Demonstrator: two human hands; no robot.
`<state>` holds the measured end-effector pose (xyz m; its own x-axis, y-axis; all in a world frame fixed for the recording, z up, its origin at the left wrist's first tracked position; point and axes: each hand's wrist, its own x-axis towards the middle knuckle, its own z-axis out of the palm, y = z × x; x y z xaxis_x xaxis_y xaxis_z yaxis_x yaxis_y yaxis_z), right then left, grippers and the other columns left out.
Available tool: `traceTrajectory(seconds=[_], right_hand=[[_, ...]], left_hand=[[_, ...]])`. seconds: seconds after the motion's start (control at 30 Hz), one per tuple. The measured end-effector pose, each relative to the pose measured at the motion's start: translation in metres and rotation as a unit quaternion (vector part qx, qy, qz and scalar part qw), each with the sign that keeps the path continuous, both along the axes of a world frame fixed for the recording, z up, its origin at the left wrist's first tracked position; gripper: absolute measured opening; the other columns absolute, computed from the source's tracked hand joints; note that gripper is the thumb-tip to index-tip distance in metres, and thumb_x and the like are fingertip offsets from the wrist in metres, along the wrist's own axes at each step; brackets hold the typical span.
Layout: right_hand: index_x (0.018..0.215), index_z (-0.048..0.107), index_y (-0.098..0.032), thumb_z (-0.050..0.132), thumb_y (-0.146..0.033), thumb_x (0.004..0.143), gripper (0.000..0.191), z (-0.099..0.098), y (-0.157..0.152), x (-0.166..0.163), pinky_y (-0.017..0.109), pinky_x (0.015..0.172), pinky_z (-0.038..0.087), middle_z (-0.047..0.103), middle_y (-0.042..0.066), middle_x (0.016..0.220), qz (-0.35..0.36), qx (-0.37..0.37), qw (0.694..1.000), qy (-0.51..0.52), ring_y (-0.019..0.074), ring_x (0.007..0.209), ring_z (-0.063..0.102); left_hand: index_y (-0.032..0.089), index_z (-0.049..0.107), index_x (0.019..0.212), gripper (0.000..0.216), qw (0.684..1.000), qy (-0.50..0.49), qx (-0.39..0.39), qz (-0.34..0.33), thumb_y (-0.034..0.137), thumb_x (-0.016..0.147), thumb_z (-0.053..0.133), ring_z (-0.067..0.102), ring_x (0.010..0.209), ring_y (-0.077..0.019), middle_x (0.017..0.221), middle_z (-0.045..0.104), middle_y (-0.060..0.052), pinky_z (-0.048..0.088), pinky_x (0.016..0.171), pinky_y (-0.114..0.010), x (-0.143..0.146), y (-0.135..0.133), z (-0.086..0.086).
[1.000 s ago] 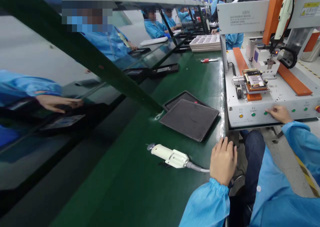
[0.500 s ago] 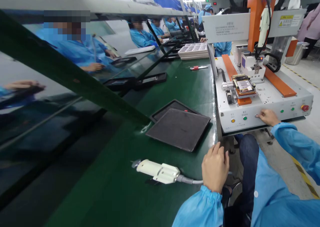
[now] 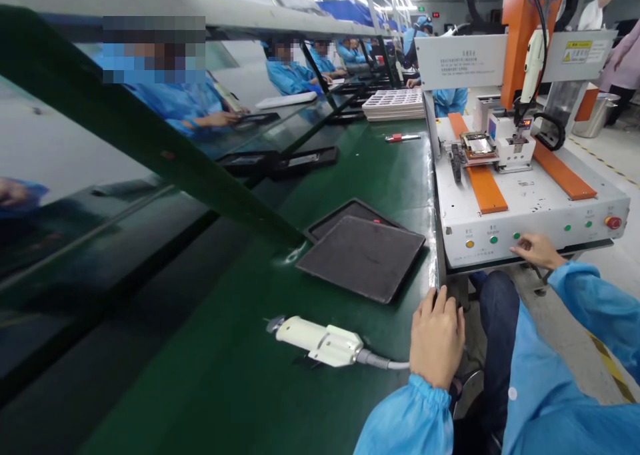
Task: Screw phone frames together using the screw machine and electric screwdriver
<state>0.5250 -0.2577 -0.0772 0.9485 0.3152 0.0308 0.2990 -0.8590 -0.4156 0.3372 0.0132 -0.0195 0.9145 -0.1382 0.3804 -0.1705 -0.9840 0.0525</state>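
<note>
My left hand (image 3: 437,341) lies over the bench's front edge, its fingers stretched out, holding nothing. Its wrist is beside the grey cable of a cream electric screwdriver (image 3: 320,341), which lies on the green bench. My right hand (image 3: 540,250) is just below a green button (image 3: 517,235) on the front panel of a white and orange machine (image 3: 530,205). Its fingers are bent with a small gap between them and nothing visible in them. On the machine's left orange rail, a fixture (image 3: 477,145) carries a phone-like device whose details are too small to tell.
Two dark trays (image 3: 363,258) overlap on the green bench (image 3: 240,388). Farther back lie a red-handled tool (image 3: 403,138) and a stack of white trays (image 3: 393,105). A slanted green post (image 3: 165,151) crosses the left. Co-workers in blue sit behind it.
My right hand has drawn slightly down off the button, which now shows green. The fixture with the device has slid backward along its rail. My left hand stays at the bench edge.
</note>
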Motion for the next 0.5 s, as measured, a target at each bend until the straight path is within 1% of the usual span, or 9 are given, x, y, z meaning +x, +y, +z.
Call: traceTrajectory(seconds=[0.07,0.13,0.2,0.27,0.33,0.4,0.5], right_hand=[[0.084,0.068,-0.016,0.056,-0.045,0.088,0.032,-0.018,0.019,-0.022,0.023,0.064,0.045,0.068,0.006,0.074,0.047,-0.009,0.999,0.021,0.0158,0.068,0.063],[0.079,0.068,-0.018,0.06,-0.044,0.086,0.028,-0.038,0.039,-0.043,0.022,0.062,0.043,0.068,0.004,0.072,0.092,-0.027,0.994,0.043,0.0155,0.067,0.064],[0.076,0.069,-0.019,0.064,-0.041,0.083,0.024,-0.057,0.058,-0.055,0.022,0.063,0.042,0.069,0.004,0.073,0.116,-0.051,0.991,0.052,0.0172,0.072,0.065],[0.075,0.069,-0.018,0.063,-0.04,0.085,0.025,-0.071,0.072,-0.06,0.023,0.066,0.042,0.07,0.007,0.078,0.115,-0.075,0.989,0.045,0.0198,0.078,0.066],[0.076,0.07,-0.017,0.058,-0.039,0.089,0.029,-0.081,0.08,-0.058,0.024,0.069,0.042,0.07,0.01,0.082,0.101,-0.094,0.99,0.032,0.0213,0.082,0.066],[0.078,0.07,-0.017,0.052,-0.04,0.093,0.034,-0.087,0.084,-0.056,0.024,0.07,0.041,0.07,0.01,0.085,0.092,-0.105,0.99,0.02,0.0211,0.083,0.066],[0.08,0.071,-0.017,0.048,-0.04,0.095,0.036,-0.093,0.085,-0.056,0.023,0.069,0.039,0.071,0.009,0.088,0.09,-0.114,0.989,0.003,0.0193,0.084,0.066]], left_hand=[[0.016,0.067,0.094,0.017,1.0,0.001,0.002,0.0,0.019,0.088,0.052,0.059,0.114,-0.0325,0.119,0.067,-0.011,0.053,0.084,-0.045,0.0,0.0,0.0],[0.015,0.067,0.094,0.017,1.0,0.002,0.004,0.001,0.019,0.087,0.053,0.059,0.114,-0.0328,0.119,0.067,-0.012,0.053,0.084,-0.045,-0.001,0.0,0.0],[0.015,0.067,0.094,0.017,1.0,0.002,0.007,0.001,0.019,0.088,0.052,0.059,0.114,-0.0328,0.119,0.068,-0.012,0.054,0.084,-0.045,-0.002,0.0,0.001],[0.015,0.067,0.094,0.018,1.0,0.002,0.01,0.001,0.019,0.088,0.051,0.059,0.114,-0.0324,0.119,0.068,-0.012,0.054,0.084,-0.045,-0.003,0.0,0.001],[0.015,0.068,0.096,0.019,1.0,0.002,0.014,0.001,0.02,0.089,0.051,0.059,0.115,-0.0319,0.119,0.068,-0.012,0.054,0.084,-0.044,-0.003,0.0,0.001],[0.015,0.068,0.096,0.019,1.0,0.007,0.017,0.002,0.02,0.089,0.051,0.059,0.116,-0.0316,0.12,0.067,-0.011,0.054,0.084,-0.044,-0.004,0.0,0.001],[0.015,0.068,0.097,0.02,1.0,0.019,0.015,0.008,0.02,0.089,0.05,0.058,0.117,-0.0313,0.121,0.067,-0.011,0.054,0.086,-0.044,-0.004,-0.001,0.002]])
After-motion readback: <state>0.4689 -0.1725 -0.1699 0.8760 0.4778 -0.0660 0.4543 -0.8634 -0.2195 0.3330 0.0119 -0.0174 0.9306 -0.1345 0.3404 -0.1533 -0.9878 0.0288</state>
